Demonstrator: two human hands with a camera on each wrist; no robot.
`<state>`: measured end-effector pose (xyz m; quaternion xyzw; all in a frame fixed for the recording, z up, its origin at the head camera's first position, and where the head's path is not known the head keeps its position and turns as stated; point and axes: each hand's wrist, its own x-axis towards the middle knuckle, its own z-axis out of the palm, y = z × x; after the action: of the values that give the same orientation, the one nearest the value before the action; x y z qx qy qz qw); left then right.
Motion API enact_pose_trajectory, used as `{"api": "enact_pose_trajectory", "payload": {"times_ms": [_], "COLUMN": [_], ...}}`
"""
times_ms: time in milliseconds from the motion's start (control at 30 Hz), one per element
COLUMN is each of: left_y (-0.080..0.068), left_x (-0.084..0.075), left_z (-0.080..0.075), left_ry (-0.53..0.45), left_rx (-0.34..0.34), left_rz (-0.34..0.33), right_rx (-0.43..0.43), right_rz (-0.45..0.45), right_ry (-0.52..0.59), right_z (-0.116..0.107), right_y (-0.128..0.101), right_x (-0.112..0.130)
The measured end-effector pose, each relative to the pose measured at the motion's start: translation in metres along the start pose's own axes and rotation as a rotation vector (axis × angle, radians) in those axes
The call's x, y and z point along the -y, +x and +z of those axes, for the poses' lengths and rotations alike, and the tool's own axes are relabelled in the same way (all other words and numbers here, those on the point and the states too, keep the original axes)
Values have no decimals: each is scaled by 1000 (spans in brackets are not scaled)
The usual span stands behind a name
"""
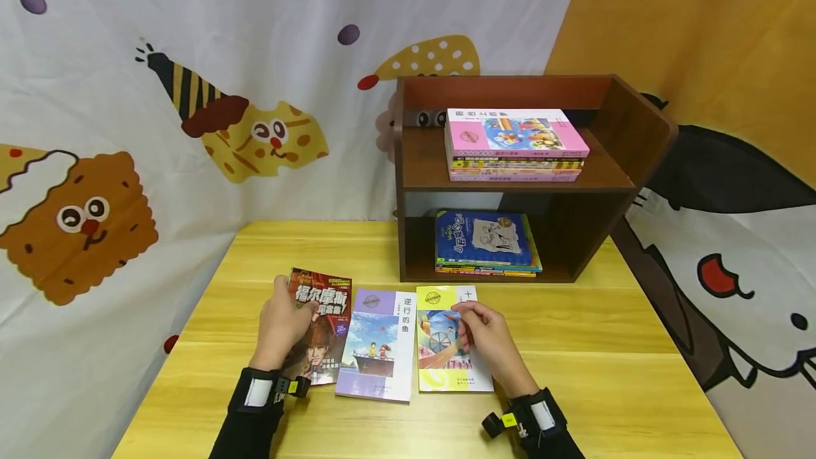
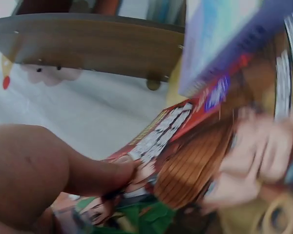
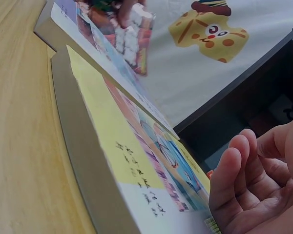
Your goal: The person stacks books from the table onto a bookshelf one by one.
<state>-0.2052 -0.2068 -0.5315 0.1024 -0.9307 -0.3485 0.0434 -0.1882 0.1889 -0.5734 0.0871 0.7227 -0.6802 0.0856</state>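
Three books lie side by side on the yellow wooden table. My left hand grips the red book at its left edge, thumb pressed on the cover, and that side is tilted up off the table. The purple book lies flat in the middle. My right hand rests with loosely curled fingers over the right part of the yellow book, holding nothing. The right wrist view shows the yellow book lying flat on the wood.
A dark wooden two-level shelf stands at the back of the table. A pink-topped stack of books lies on its upper level and a blue-topped stack on the lower. Cartoon-printed cloth hangs behind and to both sides.
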Motion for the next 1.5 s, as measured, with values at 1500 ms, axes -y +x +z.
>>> {"api": "enact_pose_trajectory", "payload": {"times_ms": [1500], "left_y": [-23], "left_x": [-166], "left_z": [-6], "left_ry": [-1035], "left_rx": [211], "left_rz": [312], "right_rx": [104], "right_rz": [-395], "right_ry": [7], "right_z": [23], "right_y": [7], "right_x": [104]}}
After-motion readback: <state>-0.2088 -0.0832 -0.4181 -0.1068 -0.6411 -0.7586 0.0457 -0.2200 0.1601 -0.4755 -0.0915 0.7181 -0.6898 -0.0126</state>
